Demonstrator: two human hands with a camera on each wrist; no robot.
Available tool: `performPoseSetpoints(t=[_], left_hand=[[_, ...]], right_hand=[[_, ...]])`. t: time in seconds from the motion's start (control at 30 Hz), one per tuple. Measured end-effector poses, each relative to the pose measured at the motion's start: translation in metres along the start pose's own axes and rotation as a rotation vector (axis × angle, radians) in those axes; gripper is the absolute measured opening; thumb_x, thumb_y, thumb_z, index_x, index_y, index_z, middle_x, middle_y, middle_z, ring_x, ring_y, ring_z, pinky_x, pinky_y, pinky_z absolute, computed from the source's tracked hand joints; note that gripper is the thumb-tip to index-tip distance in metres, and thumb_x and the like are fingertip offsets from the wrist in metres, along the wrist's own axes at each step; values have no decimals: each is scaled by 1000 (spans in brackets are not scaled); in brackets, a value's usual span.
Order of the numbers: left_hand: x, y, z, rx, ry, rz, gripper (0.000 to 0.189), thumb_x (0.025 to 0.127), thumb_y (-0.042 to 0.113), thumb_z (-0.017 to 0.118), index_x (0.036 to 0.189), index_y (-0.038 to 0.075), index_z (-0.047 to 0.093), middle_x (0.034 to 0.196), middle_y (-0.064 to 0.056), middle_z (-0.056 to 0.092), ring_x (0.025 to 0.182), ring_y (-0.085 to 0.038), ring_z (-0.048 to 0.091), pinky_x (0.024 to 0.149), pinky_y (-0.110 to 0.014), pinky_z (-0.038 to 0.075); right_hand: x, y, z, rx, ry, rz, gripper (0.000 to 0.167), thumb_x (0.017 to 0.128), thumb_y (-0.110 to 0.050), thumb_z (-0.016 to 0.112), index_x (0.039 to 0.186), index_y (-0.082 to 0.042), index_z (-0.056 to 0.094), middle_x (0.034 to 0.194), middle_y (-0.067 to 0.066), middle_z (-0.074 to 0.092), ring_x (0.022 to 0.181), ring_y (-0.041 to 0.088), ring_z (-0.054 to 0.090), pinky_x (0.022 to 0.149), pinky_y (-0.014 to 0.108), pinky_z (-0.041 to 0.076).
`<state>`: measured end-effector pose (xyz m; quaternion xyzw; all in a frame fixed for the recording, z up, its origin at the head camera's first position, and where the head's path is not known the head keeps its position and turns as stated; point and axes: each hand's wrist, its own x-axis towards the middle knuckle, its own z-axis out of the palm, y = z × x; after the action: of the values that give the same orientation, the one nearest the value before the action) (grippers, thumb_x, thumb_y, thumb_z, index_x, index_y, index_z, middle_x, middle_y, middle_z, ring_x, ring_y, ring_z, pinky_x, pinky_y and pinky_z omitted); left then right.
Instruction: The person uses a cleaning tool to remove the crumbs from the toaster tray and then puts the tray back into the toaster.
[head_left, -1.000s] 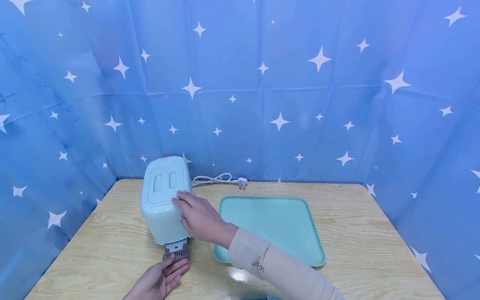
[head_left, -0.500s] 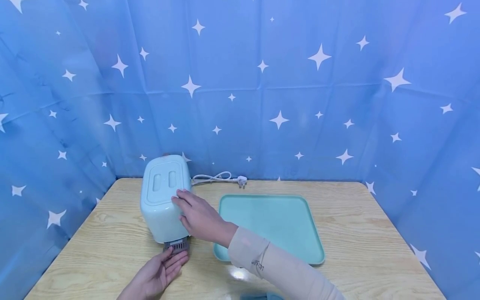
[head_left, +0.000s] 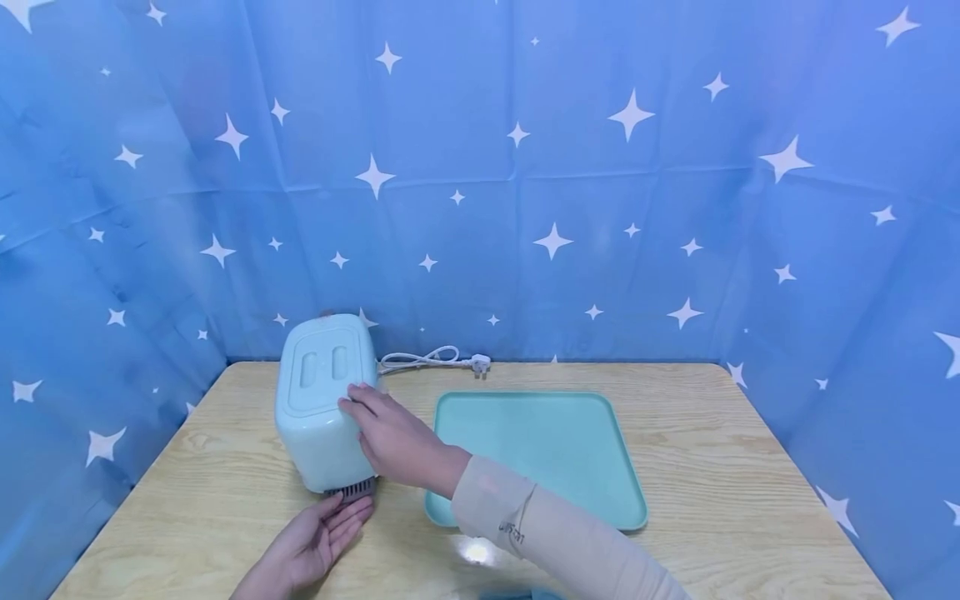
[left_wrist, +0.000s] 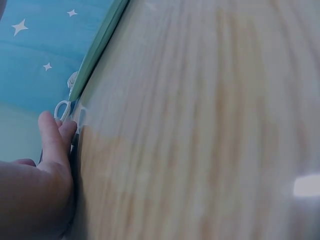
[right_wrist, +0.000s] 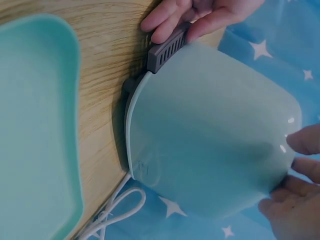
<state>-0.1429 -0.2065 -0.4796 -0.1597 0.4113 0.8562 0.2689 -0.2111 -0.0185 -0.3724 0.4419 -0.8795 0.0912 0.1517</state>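
A pale blue toaster (head_left: 318, 454) with a lid stands at the table's left side. From the base of its near end the grey slotted end of a crumb tray (head_left: 352, 489) sticks out slightly. My left hand (head_left: 303, 546), palm up, pinches that end, thumb above and fingers below, as the right wrist view also shows for the crumb tray (right_wrist: 167, 47). With fairly straight fingers, my right hand (head_left: 401, 437) rests on the toaster's upper right edge. The left wrist view shows part of the left hand (left_wrist: 42, 185) low beside the tabletop; its grip is hidden there.
A mint green serving tray (head_left: 540, 450) lies right of the toaster, under my right forearm. Behind it, a white cord with a plug (head_left: 480, 364) lies near the back edge. A teal thing (head_left: 521, 595) shows at the bottom edge. A starry blue curtain (head_left: 480, 167) surrounds the wooden table.
The crumb tray has slid further into the toaster, leaving just its grey end outside. My left hand has moved forward with it. My right hand stays on the toaster.
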Motion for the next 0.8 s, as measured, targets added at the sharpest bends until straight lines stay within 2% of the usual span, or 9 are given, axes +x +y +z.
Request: performPoseSetpoints(t=[0.13,0.33,0.53,0.67,0.8], left_hand=[[0,1,-2,-26,-31,-5,38,106,21,28,104,3,62,104,-9,73,101,-16,69,97,-24,49],[0,5,-5,-95,-71,-2,32,106,20,28,116,-2,49,110,-15,70,108,-21,67,104,-27,44],[-1,6,-5,-144,-106,-18,31,106,17,29,117,-4,49,114,-17,68,112,-23,65,107,-26,41],[0,9,-6,-213,-138,-34,30,103,7,28,127,-9,37,115,-23,66,112,-26,64,107,-21,38],[3,13,-6,-253,-161,-16,30,99,-1,25,126,-11,30,115,-26,64,111,-25,65,105,-15,36]], right_hand=[[-1,-1,2,-43,35,-17,43,99,-16,51,140,-6,46,146,11,47,138,21,42,113,28,33],[3,0,8,-121,128,-33,38,100,-14,49,137,-9,52,138,6,55,131,18,51,110,25,37],[7,0,10,-177,97,-9,38,103,-14,44,140,-13,49,137,-1,54,129,17,50,101,21,46],[10,0,12,-179,116,-2,35,102,-13,46,137,-15,51,134,-3,55,126,15,51,93,18,49],[11,-1,14,-195,145,-11,35,100,-11,47,134,-17,54,131,-4,56,124,13,52,86,15,52]])
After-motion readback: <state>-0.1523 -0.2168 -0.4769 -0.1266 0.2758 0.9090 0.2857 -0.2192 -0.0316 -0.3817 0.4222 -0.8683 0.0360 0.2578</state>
